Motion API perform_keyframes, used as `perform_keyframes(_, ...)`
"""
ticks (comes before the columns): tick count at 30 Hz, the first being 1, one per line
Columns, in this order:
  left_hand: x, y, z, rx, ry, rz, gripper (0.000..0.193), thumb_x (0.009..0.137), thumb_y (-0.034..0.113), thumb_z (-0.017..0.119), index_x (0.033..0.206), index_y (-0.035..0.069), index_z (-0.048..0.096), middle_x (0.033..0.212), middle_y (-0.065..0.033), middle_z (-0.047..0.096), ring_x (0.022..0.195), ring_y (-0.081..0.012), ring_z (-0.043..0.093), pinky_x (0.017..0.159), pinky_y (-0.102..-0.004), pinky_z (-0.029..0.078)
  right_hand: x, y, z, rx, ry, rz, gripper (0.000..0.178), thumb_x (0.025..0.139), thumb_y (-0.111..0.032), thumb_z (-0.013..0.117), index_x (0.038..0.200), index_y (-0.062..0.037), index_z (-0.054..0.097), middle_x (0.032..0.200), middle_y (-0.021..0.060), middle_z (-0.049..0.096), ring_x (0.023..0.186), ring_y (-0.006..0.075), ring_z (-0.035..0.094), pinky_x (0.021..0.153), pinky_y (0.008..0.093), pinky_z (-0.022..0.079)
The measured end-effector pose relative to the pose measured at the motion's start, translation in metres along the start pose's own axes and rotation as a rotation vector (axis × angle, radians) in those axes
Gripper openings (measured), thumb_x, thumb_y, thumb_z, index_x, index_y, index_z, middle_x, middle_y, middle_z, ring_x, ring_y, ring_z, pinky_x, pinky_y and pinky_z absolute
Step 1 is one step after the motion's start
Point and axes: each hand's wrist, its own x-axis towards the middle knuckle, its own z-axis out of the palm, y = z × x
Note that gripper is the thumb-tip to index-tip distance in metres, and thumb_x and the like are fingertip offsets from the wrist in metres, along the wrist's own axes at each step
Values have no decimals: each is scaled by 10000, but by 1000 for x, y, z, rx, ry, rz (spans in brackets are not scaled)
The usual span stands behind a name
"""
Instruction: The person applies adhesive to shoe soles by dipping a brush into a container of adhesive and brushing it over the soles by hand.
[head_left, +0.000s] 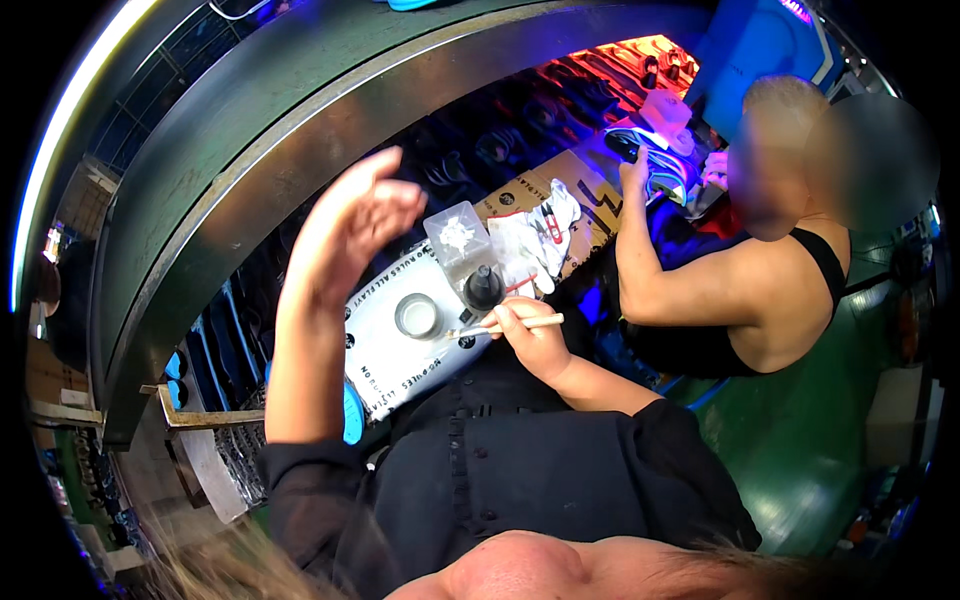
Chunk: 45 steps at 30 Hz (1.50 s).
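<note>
left hand point(365, 215): half-open, apparently empty, blurred | right hand point(532, 338): pinching brush point(543, 321) | jar point(436, 314): between the hands, near bristles

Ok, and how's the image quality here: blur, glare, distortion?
Head view: raised left hand looks blurred, right hand and brush clearer; head view: strip light glares at the left rim, sheen on green floor; head view: fisheye bends the metal edge.

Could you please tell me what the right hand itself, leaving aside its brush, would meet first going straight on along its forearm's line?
The right hand would probably meet the dark bottle just ahead of it, though one view leaves their heights and depth unclear.
</note>
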Motion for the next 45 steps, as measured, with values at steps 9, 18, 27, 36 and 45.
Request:
perform_keyframes(9, -230, -162, -132, 1476, 643, -599, 593, 774, 267, 590, 1269, 31, 364, 848, -216, 615, 764, -320, 614, 659, -390, 477, -7, 16, 15, 262, -63, 175, 290, 908, -192, 461, 806, 40, 602, 686, 59, 575, 602, 103, 534, 559, 220, 426)
perform_keyframes(18, -285, -234, -137, 467, 1009, -538, 640, 791, 89, 561, 1328, 13, 220, 699, -78, 542, 530, -144, 554, 411, -226, 422, 3, 15, 44, 683, -102, 572, 262, 913, -208, 461, 1021, 23, 519, 857, 124, 601, 633, 102, 505, 646, 221, 449)
perform_keyframes(27, -263, -230, -183, -629, 803, -353, 242, 814, 316, 527, 837, 82, 468, 623, -42, 484, 415, -137, 394, 385, -230, 299, 3, 14, 50, 770, -154, 608, 261, 888, -212, 509, 1008, 18, 536, 826, 115, 594, 635, 106, 496, 668, 231, 453)
perform_keyframes(36, -227, -178, -103, 37, 878, -92, 415, 820, 84, 519, 1193, 2, 357, 1021, -128, 531, 767, -185, 579, 557, -268, 508, -1, 12, 58, 822, -180, 652, 223, 878, -173, 531, 981, 21, 567, 799, 86, 589, 652, 106, 511, 603, 197, 419)
perform_keyframes(45, -202, -161, -69, 295, 844, 47, 382, 796, 63, 527, 1145, -29, 400, 996, -141, 538, 670, -168, 575, 527, -258, 494, 1, 12, 62, 720, -203, 616, 229, 871, -219, 531, 938, -4, 574, 771, 80, 590, 673, 123, 523, 670, 236, 435)
